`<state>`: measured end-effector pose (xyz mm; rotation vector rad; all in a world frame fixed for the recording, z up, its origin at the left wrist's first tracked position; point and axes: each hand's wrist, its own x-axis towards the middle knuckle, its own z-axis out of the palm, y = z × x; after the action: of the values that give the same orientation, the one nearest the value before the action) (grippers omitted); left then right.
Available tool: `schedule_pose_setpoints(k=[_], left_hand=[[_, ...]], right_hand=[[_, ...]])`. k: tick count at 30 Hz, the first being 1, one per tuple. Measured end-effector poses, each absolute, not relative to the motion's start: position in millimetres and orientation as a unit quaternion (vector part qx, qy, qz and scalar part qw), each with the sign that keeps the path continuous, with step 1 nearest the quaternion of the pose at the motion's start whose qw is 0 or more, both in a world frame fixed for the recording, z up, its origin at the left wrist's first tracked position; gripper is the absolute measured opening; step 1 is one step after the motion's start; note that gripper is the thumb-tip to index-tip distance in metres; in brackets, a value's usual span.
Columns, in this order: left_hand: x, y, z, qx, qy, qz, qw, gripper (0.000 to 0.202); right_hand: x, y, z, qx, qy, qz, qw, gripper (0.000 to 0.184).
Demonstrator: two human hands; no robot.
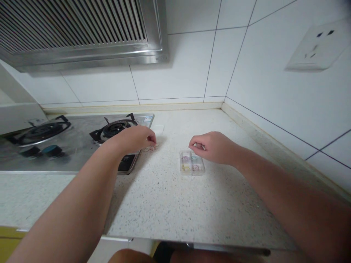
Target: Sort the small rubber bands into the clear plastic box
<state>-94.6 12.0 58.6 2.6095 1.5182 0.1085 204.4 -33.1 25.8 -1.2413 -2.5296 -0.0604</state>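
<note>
Clear rectangular plastic box [192, 168]: a careless bump could shift it.
Right hand [211, 147]: at box's far right corner, curled.
Small reddish loops [149, 149]: left of box; curled left hand [139, 138] could scatter them.
Both grasps: I cannot tell.

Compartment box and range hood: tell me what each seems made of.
The compartment box looks like clear, smooth plastic, being see-through with thin, pale edges; glass can't be ruled out. The range hood looks like satin stainless steel, judging by its grey, metallic sheen.
</note>
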Motion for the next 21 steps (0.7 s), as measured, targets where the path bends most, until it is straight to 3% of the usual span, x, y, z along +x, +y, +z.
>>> schedule_pose_setpoints(k=[7, 21], left_hand=[[-95.3, 10.5, 57.7, 0.859, 0.507, -0.040, 0.060, 0.021], [-92.7, 9.8, 52.1, 0.856, 0.513, -0.061, 0.018, 0.021]], right_hand=[[205.7, -31.8, 24.3, -0.441, -0.882, -0.024, 0.163, 0.021], [205.0, -32.8, 25.2, -0.418, -0.890, -0.020, 0.179, 0.021]])
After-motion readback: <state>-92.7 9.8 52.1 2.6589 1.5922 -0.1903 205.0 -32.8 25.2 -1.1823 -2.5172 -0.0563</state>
